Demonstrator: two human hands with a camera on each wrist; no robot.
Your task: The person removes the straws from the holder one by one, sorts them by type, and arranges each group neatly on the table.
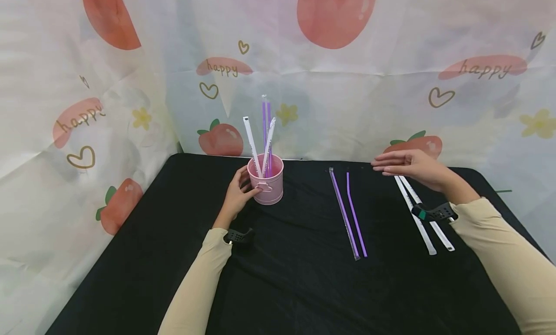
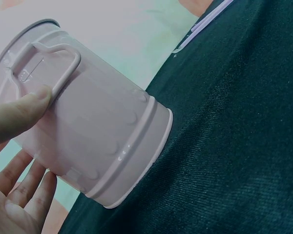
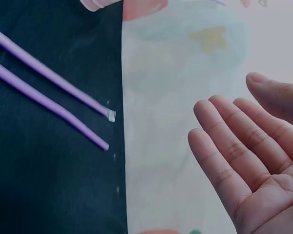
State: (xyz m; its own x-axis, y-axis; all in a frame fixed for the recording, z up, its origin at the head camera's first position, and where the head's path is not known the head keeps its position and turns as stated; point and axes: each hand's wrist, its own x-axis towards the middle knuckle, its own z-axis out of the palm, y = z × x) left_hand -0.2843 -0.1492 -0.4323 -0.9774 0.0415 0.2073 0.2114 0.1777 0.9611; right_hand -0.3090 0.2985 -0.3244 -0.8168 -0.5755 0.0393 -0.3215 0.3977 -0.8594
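A small pink metal bucket [image 1: 270, 192] stands toward the back of the table, holding white paper-wrapped straws [image 1: 249, 137] and purple straws [image 1: 269, 114]. My left hand [image 1: 236, 200] grips it from the left. In the left wrist view the thumb [image 2: 36, 105] lies against the little side handle [image 2: 71, 66], with the other fingers curved round the far side. My right hand [image 1: 410, 166] is in the air at the back right, palm bare and fingers extended in the right wrist view. It hovers near the far ends of two white wrapped straws [image 1: 418, 224] on the table.
Two purple straws lie side by side in mid-table, the left one [image 1: 344, 214] with clear film at its ends, the right one [image 1: 356, 214] slightly bent. Black cloth [image 1: 299, 286] covers the table. A printed curtain [image 1: 339, 108] hangs right behind the back edge.
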